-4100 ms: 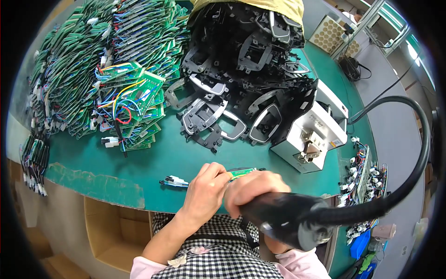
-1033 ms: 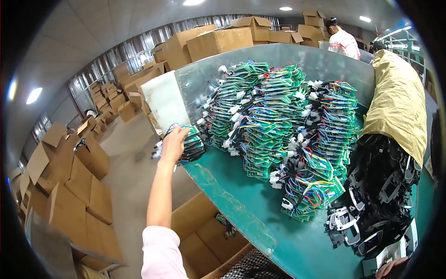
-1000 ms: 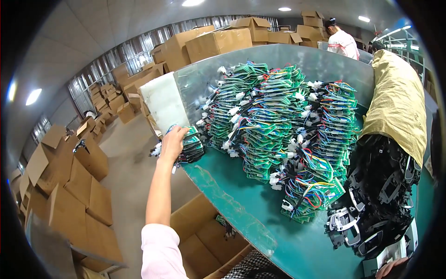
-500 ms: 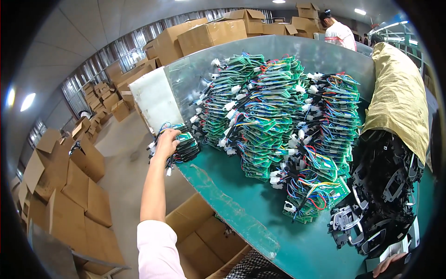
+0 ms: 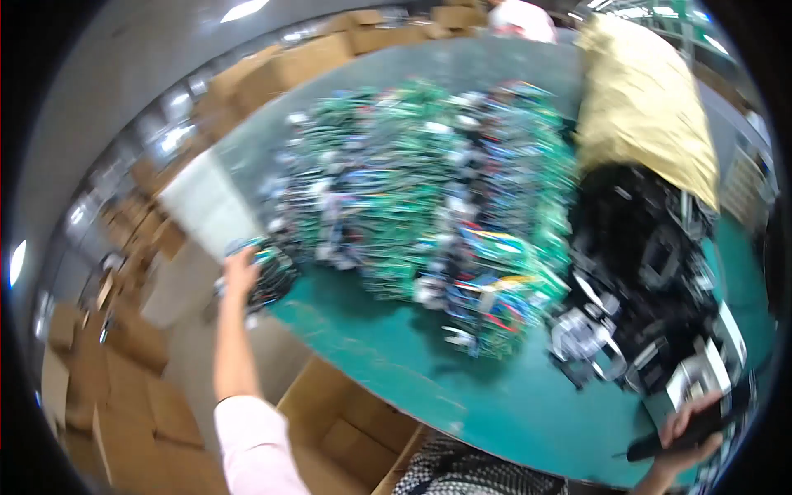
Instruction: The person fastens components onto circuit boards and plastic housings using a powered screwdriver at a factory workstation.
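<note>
My left hand [image 5: 240,271] reaches to the table's left edge. Its fingers are bent over a small stack of green circuit boards with wires [image 5: 272,276]; blur hides how many they grip. At the lower right, my right hand [image 5: 693,422] is closed around a long black part [image 5: 681,437], its exact kind unclear. Tall piles of wired green circuit boards [image 5: 404,198] fill the middle of the table, white connectors toward their left sides. Several boards with coloured wires [image 5: 487,318] lie at the piles' near end.
Black plastic housings [image 5: 635,272] spill from a yellow sack [image 5: 648,107] on the right of the green table [image 5: 379,346]. An open cardboard box [image 5: 338,429] stands below the near edge. More cartons [image 5: 132,388] are at left. A person in a light top [image 5: 524,21] is beyond the table.
The view has swung right and blurred. My right hand has come further into sight with the long black part. My left hand stays at the small stack.
</note>
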### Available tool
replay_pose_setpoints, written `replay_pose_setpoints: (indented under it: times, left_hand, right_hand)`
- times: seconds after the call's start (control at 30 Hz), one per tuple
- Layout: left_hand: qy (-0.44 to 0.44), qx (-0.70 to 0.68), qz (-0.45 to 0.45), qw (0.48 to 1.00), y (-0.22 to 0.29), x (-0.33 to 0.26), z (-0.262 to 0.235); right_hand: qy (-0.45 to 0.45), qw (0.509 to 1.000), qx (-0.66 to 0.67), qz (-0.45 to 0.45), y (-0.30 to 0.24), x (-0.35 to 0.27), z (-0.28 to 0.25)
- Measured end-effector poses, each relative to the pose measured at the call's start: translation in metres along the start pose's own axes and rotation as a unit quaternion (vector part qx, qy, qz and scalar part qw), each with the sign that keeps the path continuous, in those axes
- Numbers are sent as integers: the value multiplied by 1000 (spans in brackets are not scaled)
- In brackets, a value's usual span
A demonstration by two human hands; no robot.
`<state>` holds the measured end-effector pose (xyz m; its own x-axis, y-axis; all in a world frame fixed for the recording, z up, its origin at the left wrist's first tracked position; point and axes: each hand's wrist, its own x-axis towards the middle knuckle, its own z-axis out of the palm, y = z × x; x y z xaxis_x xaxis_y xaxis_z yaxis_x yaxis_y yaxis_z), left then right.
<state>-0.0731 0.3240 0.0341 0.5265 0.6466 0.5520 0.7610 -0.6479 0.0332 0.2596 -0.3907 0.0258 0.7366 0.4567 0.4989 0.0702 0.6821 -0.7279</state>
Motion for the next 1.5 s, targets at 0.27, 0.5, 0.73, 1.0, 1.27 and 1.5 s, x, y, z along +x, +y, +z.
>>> replay_pose_setpoints:
  times: [0.27,0.5,0.73,1.0,1.27,1.5]
  left_hand:
    - [23,61,19,998,-68,6,-5]
    - [232,-281,0,931,283,-74,-104]
    - [-75,-235,501,830,513,-144,-64]
    - [49,-97,642,759,526,-115,-21]
    - [116,-174,562,800,533,-116,-25]
    - [24,-338,407,848,530,-118,-49]
  right_hand:
    - [124,985,-85,-79,-3,11,36]
    - [153,981,-81,-90,-9,1,26]
    - [131,986,-58,-86,-8,2,25]
    - [157,985,18,-69,-8,-12,17]
    - [89,995,38,-25,-25,-14,4]
    - [101,994,11,-29,-20,-13,1]
